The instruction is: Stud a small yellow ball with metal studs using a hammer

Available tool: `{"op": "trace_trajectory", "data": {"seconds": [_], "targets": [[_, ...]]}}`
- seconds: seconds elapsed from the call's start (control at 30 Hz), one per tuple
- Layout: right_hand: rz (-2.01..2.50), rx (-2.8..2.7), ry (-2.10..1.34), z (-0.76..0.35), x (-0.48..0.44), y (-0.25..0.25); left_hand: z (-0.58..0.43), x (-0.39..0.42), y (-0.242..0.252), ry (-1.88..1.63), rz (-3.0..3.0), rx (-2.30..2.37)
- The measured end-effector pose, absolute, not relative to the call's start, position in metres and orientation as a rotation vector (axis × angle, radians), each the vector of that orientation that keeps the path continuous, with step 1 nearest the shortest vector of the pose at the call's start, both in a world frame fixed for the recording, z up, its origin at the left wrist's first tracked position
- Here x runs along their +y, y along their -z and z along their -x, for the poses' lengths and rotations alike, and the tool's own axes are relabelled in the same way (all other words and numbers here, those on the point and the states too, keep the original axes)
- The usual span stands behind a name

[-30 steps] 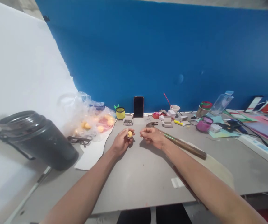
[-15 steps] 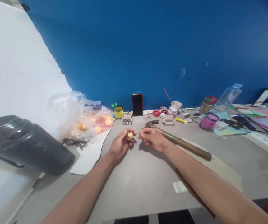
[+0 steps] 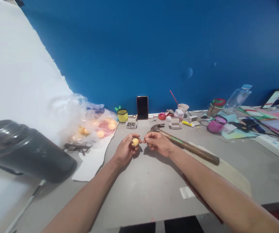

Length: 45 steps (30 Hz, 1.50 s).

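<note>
L hand (image 3: 125, 150) grips a small yellow ball (image 3: 135, 141) in its fingertips, just off the table (image 3: 154, 181), top turned toward R hand (image 3: 157, 143). R hand, just beside it, is pinched shut; on what, can't tell. Hammer (image 3: 189, 147) lies right behind R hand, prob. kept handy. Beyond: box of metal bits (image 3: 131, 124), phone (image 3: 142, 107) propped upright.

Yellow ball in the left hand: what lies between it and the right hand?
Only a narrow strip of bare table, in the head view, separates the yellow ball and left hand from the right hand.
</note>
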State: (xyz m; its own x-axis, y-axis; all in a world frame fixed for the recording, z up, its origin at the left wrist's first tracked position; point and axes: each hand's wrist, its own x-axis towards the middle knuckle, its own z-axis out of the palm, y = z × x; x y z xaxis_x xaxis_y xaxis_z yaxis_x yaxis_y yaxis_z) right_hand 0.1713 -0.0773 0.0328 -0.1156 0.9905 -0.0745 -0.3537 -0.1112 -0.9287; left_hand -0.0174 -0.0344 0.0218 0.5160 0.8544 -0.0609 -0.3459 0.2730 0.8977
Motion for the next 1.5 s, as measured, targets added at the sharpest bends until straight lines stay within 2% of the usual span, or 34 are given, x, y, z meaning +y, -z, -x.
{"op": "trace_trajectory", "data": {"seconds": [0.23,0.5,0.77,1.17,1.5], "targets": [[0.975,-0.926,-1.508,-0.172,-0.076,-0.032,0.018,-0.034,-0.027,-0.916,-0.967,0.606],[0.981,-0.935,-1.483,-0.175,-0.074,-0.03,0.018,-0.042,-0.032,-0.914,-1.284,0.819],[1.005,-0.925,-1.476,-0.178,-0.071,-0.028,0.018,-0.041,-0.029,-0.974,-1.364,0.865],[1.032,-0.929,-1.45,-0.181,-0.07,-0.03,0.021,-0.03,-0.029,-0.907,-0.875,0.634],[1.053,-0.943,-1.466,-0.183,-0.069,-0.026,0.024,-0.029,-0.027,-0.879,-0.803,0.597]]}}
